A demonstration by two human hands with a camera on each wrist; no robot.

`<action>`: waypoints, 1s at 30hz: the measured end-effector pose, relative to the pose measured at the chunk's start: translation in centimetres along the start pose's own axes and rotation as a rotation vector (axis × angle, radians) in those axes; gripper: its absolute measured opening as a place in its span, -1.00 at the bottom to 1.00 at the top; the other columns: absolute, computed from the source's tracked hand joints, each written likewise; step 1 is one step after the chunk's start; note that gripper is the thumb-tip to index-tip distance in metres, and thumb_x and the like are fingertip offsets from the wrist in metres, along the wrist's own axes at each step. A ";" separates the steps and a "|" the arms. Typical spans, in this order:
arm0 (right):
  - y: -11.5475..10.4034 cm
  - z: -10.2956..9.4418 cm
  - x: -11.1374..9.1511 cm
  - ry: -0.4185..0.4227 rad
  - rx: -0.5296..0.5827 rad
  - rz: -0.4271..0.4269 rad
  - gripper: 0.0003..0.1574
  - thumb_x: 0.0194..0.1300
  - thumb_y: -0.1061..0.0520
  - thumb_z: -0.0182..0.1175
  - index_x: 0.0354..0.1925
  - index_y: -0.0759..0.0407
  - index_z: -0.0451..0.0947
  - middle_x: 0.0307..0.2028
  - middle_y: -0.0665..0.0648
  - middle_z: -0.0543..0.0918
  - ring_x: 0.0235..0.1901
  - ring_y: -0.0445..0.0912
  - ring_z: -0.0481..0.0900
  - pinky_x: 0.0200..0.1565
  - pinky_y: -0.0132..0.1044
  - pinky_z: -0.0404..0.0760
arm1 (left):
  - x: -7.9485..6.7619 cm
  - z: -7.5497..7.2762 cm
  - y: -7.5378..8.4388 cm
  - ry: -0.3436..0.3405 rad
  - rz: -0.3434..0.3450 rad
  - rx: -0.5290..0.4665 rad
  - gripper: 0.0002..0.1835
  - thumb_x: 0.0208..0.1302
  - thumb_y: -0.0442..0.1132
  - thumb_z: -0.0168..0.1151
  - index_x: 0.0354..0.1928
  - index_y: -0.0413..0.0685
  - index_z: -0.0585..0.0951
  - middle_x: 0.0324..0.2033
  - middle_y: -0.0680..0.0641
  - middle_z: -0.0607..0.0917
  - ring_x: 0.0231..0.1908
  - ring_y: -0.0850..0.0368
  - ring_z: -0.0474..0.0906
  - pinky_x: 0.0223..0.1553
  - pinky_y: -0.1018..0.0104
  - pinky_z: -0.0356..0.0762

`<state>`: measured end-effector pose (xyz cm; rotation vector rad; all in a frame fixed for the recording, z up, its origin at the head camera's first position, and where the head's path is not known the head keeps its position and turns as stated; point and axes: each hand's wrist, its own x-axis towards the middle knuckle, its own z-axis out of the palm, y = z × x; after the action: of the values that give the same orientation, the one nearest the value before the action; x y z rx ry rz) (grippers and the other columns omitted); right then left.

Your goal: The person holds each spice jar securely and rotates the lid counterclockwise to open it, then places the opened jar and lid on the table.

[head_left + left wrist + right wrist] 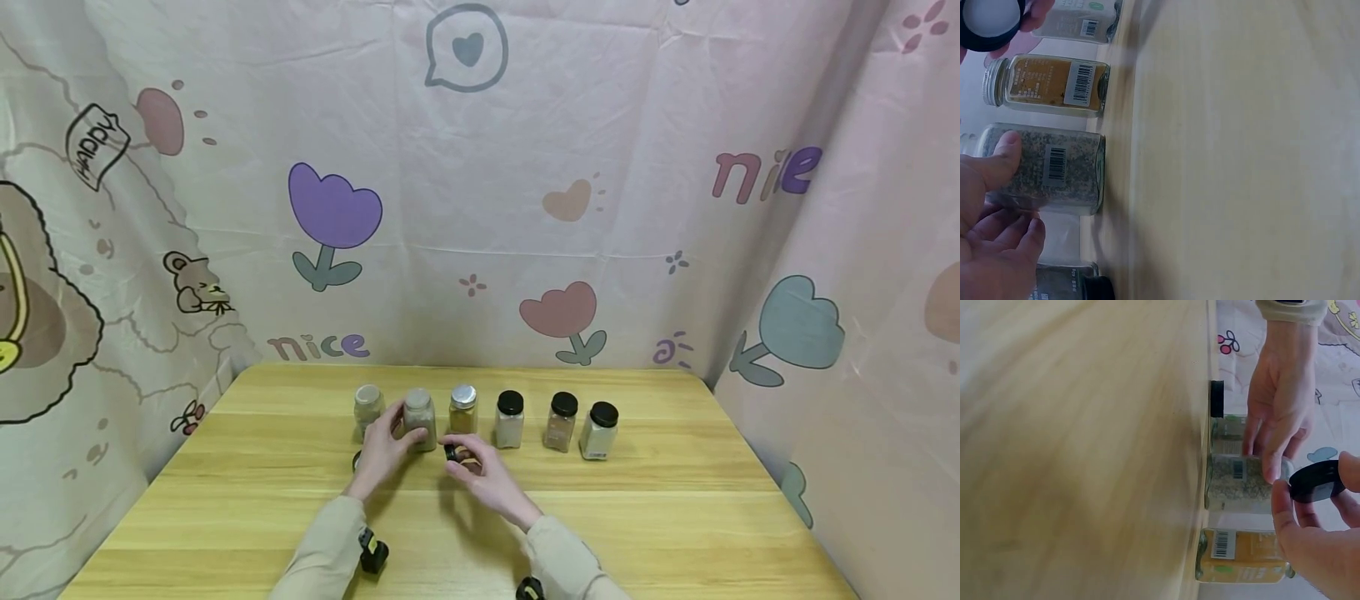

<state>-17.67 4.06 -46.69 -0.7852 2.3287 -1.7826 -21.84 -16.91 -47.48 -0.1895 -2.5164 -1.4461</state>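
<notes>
Left of the yellow jar (pixel 1050 81), our left hand (pixel 382 457) grips the speckled jar (pixel 1079 169); in front of the yellow jar, our right hand (pixel 486 479) pinches a black lid (pixel 1318 481).

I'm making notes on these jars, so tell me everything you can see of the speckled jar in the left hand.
The speckled jar looks like clear glass, with a squared body full of grey-brown grains and a barcode label on its side. No black lid is on it; its top looks pale. It stands upright on the wooden table, second from the left in the row. The left hand grips it, thumb against its side.
</notes>
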 end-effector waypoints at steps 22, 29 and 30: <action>0.2 1.1 2.5 -0.007 0.091 0.122 -0.37 0.11 0.44 0.39 0.15 0.47 0.43 0.09 0.42 0.60 0.08 0.22 0.68 0.14 -0.24 0.73 | -1.8 -0.9 1.4 0.045 -0.003 0.077 -0.45 0.43 -0.49 0.03 0.41 -0.50 0.22 0.32 -0.47 0.39 0.27 -0.40 0.45 0.32 -0.13 0.45; 0.6 2.1 3.9 -0.027 -0.018 0.176 -0.29 0.00 0.48 0.42 0.16 0.40 0.48 0.11 0.37 0.59 0.06 0.23 0.68 0.07 -0.16 0.77 | -2.6 -1.8 1.1 0.064 0.003 -0.003 -0.48 0.44 -0.51 0.03 0.38 -0.53 0.26 0.31 -0.46 0.42 0.30 -0.34 0.46 0.33 -0.01 0.45; 0.6 2.2 4.1 -0.029 -0.049 0.178 -0.29 0.00 0.47 0.43 0.16 0.39 0.49 0.10 0.36 0.60 0.05 0.23 0.69 0.06 -0.14 0.77 | -2.7 -1.9 1.0 0.064 0.001 -0.007 -0.48 0.44 -0.51 0.03 0.38 -0.53 0.26 0.31 -0.46 0.43 0.30 -0.34 0.47 0.32 -0.01 0.46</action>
<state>-20.54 0.35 -47.07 -0.5852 2.3496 -1.6368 -18.75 -18.02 -46.46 -0.1434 -2.4608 -1.4370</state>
